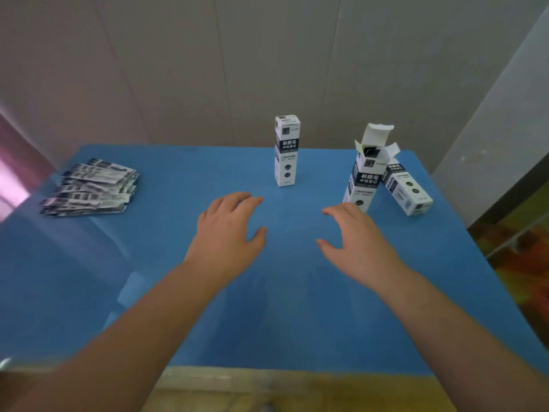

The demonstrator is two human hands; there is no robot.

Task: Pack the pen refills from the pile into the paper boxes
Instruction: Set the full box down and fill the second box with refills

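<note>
Reached out over the wide blue tabletop [267, 307] with left hand [230, 230] and right hand [356, 239], both bare, fingers loosely spread, holding nothing. Left the fanned pile of flat black-and-white pen refill packets [89, 187] at far left. Found farther back: one closed white-and-black paper box [286, 150] upright at centre, one open-flapped box [367, 171] standing just beyond the right fingers, one box [407, 188] lying beside it.

Refill pile [89, 188] left, paper boxes [364, 176] right
</note>
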